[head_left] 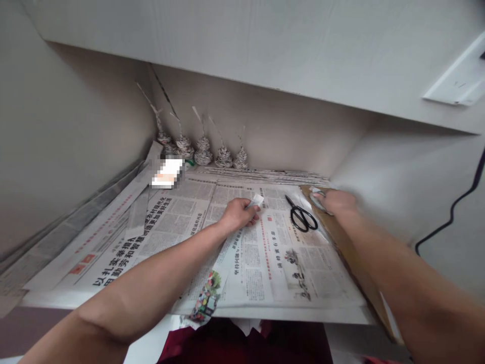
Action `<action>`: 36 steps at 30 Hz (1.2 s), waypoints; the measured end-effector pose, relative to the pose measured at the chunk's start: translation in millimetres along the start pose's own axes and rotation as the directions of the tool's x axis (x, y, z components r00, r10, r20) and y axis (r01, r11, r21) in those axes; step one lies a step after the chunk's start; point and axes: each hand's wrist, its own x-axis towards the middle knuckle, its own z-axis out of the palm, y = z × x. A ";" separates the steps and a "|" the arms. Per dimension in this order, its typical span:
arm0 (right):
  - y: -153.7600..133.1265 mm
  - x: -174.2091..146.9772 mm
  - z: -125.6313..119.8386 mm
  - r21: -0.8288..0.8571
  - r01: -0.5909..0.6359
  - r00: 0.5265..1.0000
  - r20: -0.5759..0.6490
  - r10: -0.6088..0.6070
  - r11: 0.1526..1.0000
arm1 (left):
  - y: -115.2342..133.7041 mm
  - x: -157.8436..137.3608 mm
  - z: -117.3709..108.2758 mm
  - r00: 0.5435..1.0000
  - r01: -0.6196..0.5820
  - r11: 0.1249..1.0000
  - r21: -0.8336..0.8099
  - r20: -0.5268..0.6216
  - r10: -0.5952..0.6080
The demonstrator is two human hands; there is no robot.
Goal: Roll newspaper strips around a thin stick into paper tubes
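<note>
Pinching a paper scrap, the left hand is reaching over newspaper spreading open toward the six o'clock edge; at three, the right hand is grasping a pale object by cardboard.

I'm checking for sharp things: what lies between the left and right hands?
In the head view, black scissors lie on the newspaper between the left hand and right hand.

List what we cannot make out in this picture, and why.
All in the head view:
Paper scrap: partly covered by the left hand.
Grey thing: partly covered by the right hand.
Bright thing: blurred by pixel blocks.
Wall socket: cut off by the right edge.
Newspaper: finest print too small.
</note>
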 end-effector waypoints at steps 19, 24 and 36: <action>-139.7 -110.0 26.4 0.993 -0.033 0.913 -0.018 -0.407 -0.117 | -10.6 3.5 -1.3 0.996 -0.094 0.988 0.119 0.011 0.094; -139.6 -110.5 26.4 0.985 -0.049 0.904 -0.027 -0.427 -0.167 | -2.9 -1.6 -0.2 0.996 -0.081 0.993 0.087 0.028 0.079; -141.5 -112.3 26.6 0.952 -0.131 0.930 0.022 -0.366 -0.276 | 0.2 -5.3 3.8 0.996 -0.038 0.998 -0.046 0.081 0.042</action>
